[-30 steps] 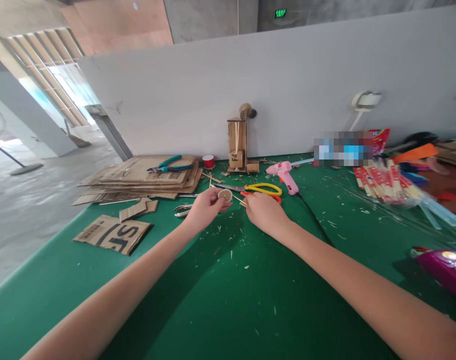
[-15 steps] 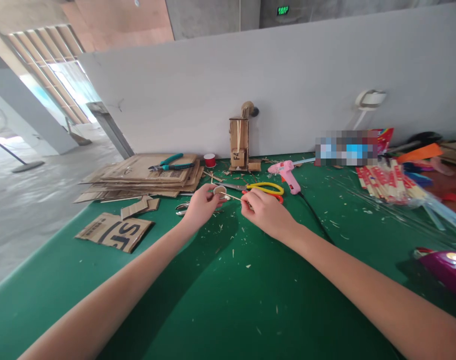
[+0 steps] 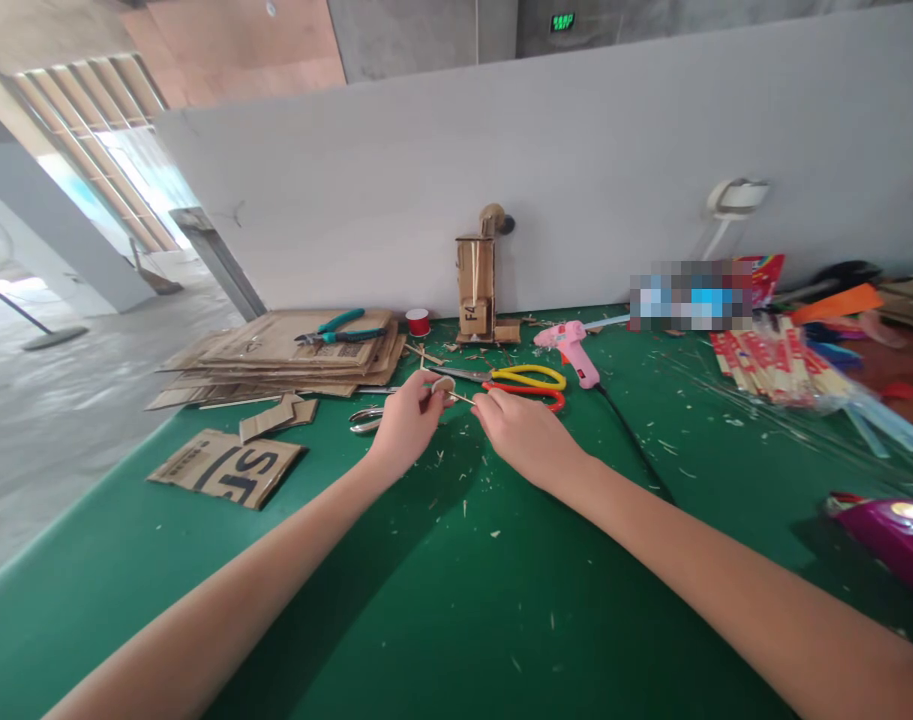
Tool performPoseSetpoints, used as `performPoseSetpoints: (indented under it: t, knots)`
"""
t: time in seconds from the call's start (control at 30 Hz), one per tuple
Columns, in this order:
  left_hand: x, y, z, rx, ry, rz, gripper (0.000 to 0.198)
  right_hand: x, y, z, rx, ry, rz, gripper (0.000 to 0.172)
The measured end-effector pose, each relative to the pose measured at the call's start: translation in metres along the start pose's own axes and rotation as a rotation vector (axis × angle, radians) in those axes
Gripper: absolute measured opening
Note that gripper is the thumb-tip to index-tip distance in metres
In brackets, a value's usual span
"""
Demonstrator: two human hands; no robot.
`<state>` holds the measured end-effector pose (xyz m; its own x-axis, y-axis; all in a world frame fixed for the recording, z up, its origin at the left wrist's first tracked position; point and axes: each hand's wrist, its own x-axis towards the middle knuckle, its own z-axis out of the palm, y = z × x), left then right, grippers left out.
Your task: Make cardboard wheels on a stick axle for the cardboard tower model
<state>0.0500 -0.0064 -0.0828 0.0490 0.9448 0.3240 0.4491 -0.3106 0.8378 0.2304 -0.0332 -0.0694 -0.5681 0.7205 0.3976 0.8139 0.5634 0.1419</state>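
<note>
My left hand (image 3: 409, 412) is closed on a small round disc (image 3: 444, 384), pale on its face, held between thumb and fingers. A thin wooden stick (image 3: 462, 398) is pinched in my right hand (image 3: 522, 425), and its far end reaches the disc; whether it goes in or only touches, I cannot tell. Just behind my hands lie scissors (image 3: 527, 377) with one yellow and one red handle. A shiny metal tool (image 3: 365, 420), partly hidden, rests beside my left hand.
Stacked cardboard (image 3: 276, 345) carries teal-handled pliers (image 3: 340, 328) at the left; a cut piece (image 3: 227, 467) lies nearer. A cardboard model (image 3: 475, 285) and a red-and-white roll (image 3: 418, 322) stand by the wall. A pink glue gun (image 3: 574, 350) trails its cord rightward. Scraps litter the green table (image 3: 456, 600).
My right hand has moved left, closer to my left hand, with the stick. The disc has turned slightly in my left fingers. The view has shifted a little.
</note>
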Motion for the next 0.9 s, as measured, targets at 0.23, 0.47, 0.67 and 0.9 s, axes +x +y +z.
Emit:
performPoseSetpoints:
  t: [0.23, 0.47, 0.67, 0.9]
  knots:
    - [-0.019, 0.024, 0.017, 0.166, 0.032, 0.122, 0.017, 0.003, -0.013, -0.006, -0.002, -0.093, 0.053, 0.033]
    - [-0.031, 0.03, 0.028, 0.087, -0.008, 0.142, 0.031, 0.003, -0.014, -0.004, 0.076, -0.112, 0.237, 0.027]
    - [-0.025, 0.025, 0.024, 0.195, -0.046, 0.124, 0.028, 0.006, -0.015, -0.004, 0.19, -0.149, 0.301, 0.027]
    - [-0.018, 0.035, 0.012, 0.512, -0.13, 0.276, 0.033, 0.011, -0.015, -0.007, 0.28, -0.142, 0.299, 0.028]
